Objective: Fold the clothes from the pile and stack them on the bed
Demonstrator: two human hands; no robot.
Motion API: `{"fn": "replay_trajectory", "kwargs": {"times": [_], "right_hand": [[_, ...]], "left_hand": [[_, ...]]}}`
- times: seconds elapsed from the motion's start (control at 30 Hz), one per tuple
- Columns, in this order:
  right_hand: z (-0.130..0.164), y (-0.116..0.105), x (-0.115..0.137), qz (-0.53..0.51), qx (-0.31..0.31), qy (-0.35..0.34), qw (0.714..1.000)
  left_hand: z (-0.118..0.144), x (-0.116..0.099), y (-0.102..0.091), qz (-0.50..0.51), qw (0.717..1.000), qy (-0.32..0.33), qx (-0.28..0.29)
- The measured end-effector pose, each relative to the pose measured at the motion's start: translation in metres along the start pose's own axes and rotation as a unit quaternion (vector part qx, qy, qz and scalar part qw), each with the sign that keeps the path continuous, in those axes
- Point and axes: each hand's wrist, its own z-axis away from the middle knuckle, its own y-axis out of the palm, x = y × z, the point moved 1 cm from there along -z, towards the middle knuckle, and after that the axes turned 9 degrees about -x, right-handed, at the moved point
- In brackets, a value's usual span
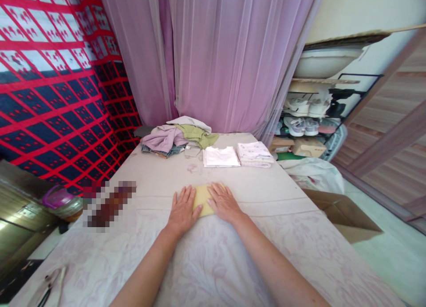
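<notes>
A folded yellow cloth (203, 197) lies flat on the bed, with both hands resting on it. My left hand (183, 208) covers its left edge, palm down, fingers stretched out and the thumb reaching over the cloth. Over the right part of the cloth lies my right hand (224, 202), flat with its fingers extended. Beyond them sit a folded white garment (221, 157) and, just right of it, a stack of folded pale patterned cloths (254, 154). A loose heap of clothes holds a purple garment (164, 139) and a green garment (199, 135).
The patterned bed sheet (213, 267) spreads around my arms. Purple curtains (229, 58) hang behind the bed. To the right stand a shoe rack (308, 116) and an open cardboard box (342, 211) on the floor. A blurred-out patch (111, 205) hides something at left.
</notes>
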Motion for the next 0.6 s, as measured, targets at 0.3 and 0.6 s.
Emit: {"fn": "replay_trajectory", "kwargs": {"times": [0.3, 0.6], "right_hand": [[0.007, 0.008, -0.003, 0.014, -0.01, 0.093, 0.995], [-0.021, -0.009, -0.032, 0.022, -0.087, 0.177, 0.98]], "left_hand": [[-0.011, 0.018, -0.003, 0.073, 0.995, -0.024, 0.069], [-0.002, 0.059, -0.013, 0.093, 0.981, -0.172, -0.02]]}}
